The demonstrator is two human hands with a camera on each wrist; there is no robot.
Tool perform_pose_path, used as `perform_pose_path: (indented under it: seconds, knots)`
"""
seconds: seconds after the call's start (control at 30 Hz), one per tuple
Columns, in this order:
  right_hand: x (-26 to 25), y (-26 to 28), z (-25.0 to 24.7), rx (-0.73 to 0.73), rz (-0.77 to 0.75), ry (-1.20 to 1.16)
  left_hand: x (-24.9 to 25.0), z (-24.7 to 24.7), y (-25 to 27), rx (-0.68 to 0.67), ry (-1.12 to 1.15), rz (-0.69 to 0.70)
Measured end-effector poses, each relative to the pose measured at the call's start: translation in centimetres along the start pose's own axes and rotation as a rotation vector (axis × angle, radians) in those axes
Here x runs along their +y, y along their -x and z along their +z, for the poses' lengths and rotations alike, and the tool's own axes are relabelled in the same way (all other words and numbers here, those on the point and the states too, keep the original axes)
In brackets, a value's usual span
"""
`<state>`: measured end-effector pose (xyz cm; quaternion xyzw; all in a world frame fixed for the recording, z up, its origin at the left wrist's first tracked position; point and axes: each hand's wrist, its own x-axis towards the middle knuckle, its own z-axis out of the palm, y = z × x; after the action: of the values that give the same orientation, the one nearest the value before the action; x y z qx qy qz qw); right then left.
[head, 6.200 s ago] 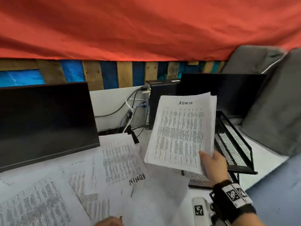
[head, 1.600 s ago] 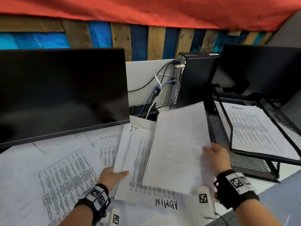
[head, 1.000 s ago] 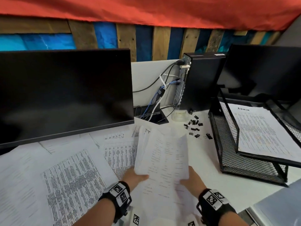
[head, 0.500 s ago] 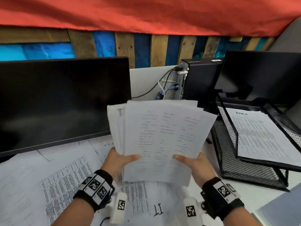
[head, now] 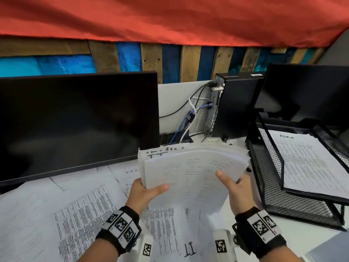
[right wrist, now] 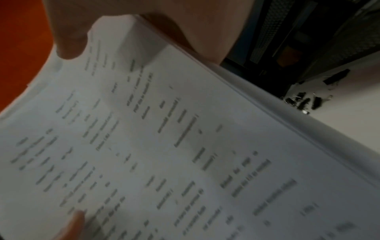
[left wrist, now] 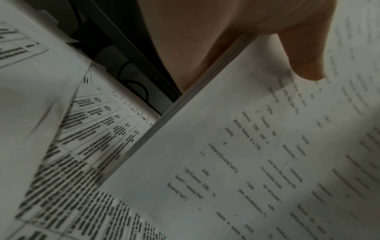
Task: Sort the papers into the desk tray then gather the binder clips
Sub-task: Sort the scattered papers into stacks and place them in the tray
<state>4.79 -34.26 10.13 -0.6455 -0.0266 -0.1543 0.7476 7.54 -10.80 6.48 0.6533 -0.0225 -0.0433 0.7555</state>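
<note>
A thick stack of printed papers (head: 190, 173) hangs above the desk, held by both hands. My left hand (head: 145, 191) grips its left edge, thumb on top; the left wrist view shows the thumb (left wrist: 298, 53) pressed on the stack (left wrist: 246, 146). My right hand (head: 236, 188) grips the right edge, thumb over the top sheet. The black mesh desk tray (head: 264, 167) stands to the right, with a sheet headed "Admin" (head: 306, 163) on its upper tier. Black binder clips (right wrist: 304, 102) lie on the desk below the stack, seen in the right wrist view, mostly hidden in the head view.
Loose printed sheets (head: 81, 220) cover the desk's left and front, one marked "IT" (head: 189, 252). A large dark monitor (head: 75, 125) stands at the left, a black computer box (head: 236, 106) with cables at the middle back, a second monitor (head: 309, 91) behind the tray.
Both hands gathered sheets off the desk into one stack and raised it. In the last half second the stack tipped flatter and lower, its top edge curling away from me.
</note>
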Motion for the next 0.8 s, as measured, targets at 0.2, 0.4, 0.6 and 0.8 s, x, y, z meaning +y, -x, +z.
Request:
perform_pose_path:
  seconds: [0.2,0.4,0.6,0.8]
  knots:
    - [-4.1,-1.6,0.3,0.079,-0.224,0.011,2.0,0.5,-0.5,-0.044,-0.076,0.074]
    - [-3.5,-2.2,0.3,0.098,-0.2,0.091,0.6,0.8,-1.5,0.029,-0.13,0.02]
    - [1.5,-0.1,-0.5,-0.019,0.106,0.093,-2.7,0.0,-1.5,0.089,-0.178,-0.141]
    - [7.9,0.6,-0.3,0.131,0.452,0.081,-4.3,-0.1,-2.7,0.159,-0.194,-0.249]
